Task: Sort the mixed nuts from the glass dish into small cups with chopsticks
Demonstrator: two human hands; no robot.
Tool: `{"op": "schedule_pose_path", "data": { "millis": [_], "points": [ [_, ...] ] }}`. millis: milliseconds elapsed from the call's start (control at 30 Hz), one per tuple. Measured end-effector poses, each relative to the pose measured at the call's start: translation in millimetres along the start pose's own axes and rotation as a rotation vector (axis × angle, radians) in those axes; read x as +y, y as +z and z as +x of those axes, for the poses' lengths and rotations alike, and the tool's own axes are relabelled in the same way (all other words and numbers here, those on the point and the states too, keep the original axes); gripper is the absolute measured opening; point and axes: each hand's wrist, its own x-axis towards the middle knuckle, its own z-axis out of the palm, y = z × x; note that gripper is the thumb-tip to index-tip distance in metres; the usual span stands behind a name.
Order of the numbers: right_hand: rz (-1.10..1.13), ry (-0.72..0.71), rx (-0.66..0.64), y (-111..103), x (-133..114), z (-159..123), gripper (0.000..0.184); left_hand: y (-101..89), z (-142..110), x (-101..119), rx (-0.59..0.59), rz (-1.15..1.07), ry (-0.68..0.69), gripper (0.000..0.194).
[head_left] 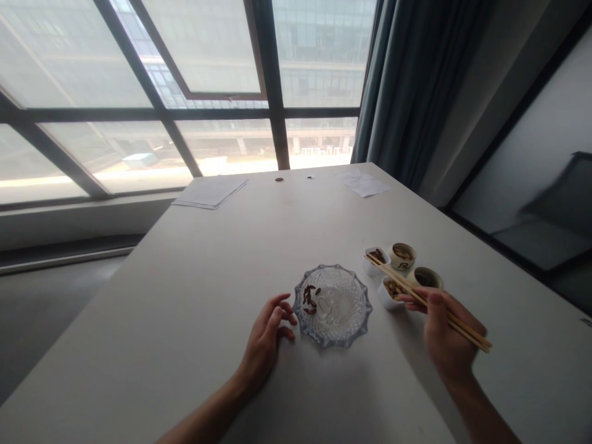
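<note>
wooden chopsticks (393, 277), cut-glass dish (342, 333), dark food pieces (309, 300)

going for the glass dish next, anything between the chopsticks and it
Nothing visible does: the chopsticks in the right hand have their tips over a small white cup, right beside the glass dish, with nothing between tips and rim.

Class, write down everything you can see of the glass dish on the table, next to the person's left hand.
The clear cut-glass dish is round and shallow, with a scalloped, pointed rim and a faceted pattern moulded across its surface. It sits flat on the pale smooth table. A few small dark reddish-brown pieces of food lie inside, towards its left side. The curled fingers of the bare left hand are right beside its left rim; whether they touch it is hard to tell.
</note>
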Motion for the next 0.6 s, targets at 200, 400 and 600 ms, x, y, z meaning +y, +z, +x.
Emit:
{"op": "schedule_pose_path", "data": {
  "millis": [200, 400, 600],
  "points": [
    [0.222, 0.154, -0.35, 20.7, -0.6, -33.4, 0.036, 2.0, -2.0, 1.7, 0.007, -0.002, 0.007, 0.045],
    [0.226, 0.201, -0.46, 35.8, 0.1, -48.9, 0.032, 3.0, -2.7, 1.1, 0.0, 0.002, 0.011, 0.047],
    [0.216, 0.192, -0.447, 39.9, -0.6, -51.9, 0.036, 1.7, -2.2, 1.3, -0.009, -0.002, 0.009, 0.045]
  ]
}}
